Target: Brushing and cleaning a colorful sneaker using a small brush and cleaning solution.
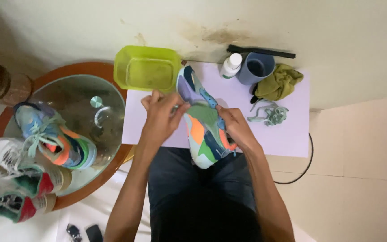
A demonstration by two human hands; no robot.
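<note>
Over the person's lap, at the near edge of a white sheet [287, 130], a multicoloured sneaker [204, 125] is held with its long axis running from the knees toward the wall. The left hand [162, 114] is pinched at the tongue, while the right hand [236, 127] is closed along its side, equally near. A green tub [146, 67], loose laces [269, 113] and a round glass table [81, 89] bearing other shoes [54, 139] are seen around.

A pale sheet of paper [287, 130] is lying on the floor [359, 170], carrying a lime-green basin [146, 67], white bottle [230, 66], blue cup [256, 68], olive cloth [279, 83] and loose laces [269, 113]; beside it, a round glass-topped desk [81, 96] is bearing a multicoloured sneaker [54, 136] and two white-and-green sneakers [21, 179]
</note>
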